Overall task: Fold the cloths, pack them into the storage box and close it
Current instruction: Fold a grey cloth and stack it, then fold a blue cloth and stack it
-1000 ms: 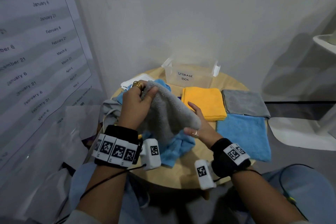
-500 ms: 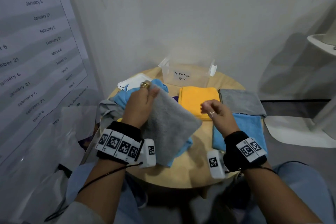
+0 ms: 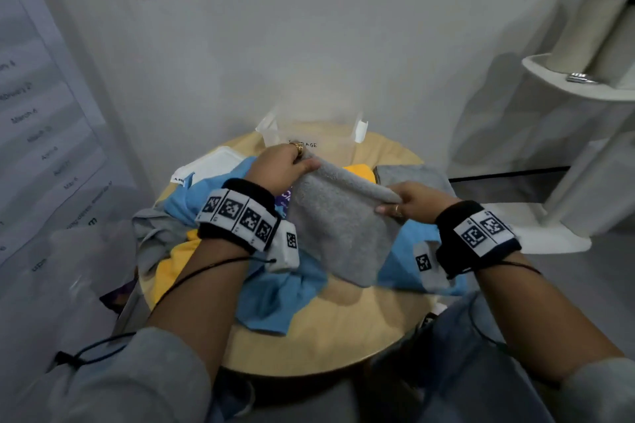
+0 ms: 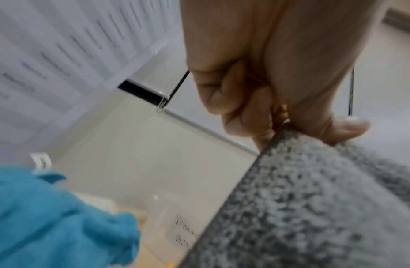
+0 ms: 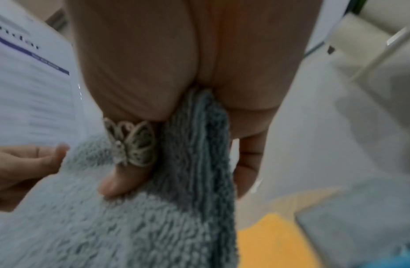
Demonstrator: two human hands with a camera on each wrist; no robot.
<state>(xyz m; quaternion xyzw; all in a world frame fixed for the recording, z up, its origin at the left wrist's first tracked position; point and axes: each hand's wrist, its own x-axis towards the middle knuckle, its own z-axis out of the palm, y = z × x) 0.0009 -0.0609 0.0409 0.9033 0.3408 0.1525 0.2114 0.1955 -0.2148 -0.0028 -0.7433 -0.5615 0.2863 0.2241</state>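
The grey cloth (image 3: 338,223) is thick, nubbly terry, matt all over, and close up in the left wrist view (image 4: 313,208) the pile looks speckled and rough. Behind it the storage box (image 3: 330,148) is clear, slightly frosted plastic. Left of the box sits a blue cloth (image 3: 275,295), same fuzzy microfibre look. The bench (image 3: 319,343) under it is pale wood, smooth with a soft sheen. The ring (image 5: 130,143) looks like dull filigree metal.

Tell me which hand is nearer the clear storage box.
Left. The left hand is directly in front of the clear storage box; the right hand grips the grey cloth farther away.
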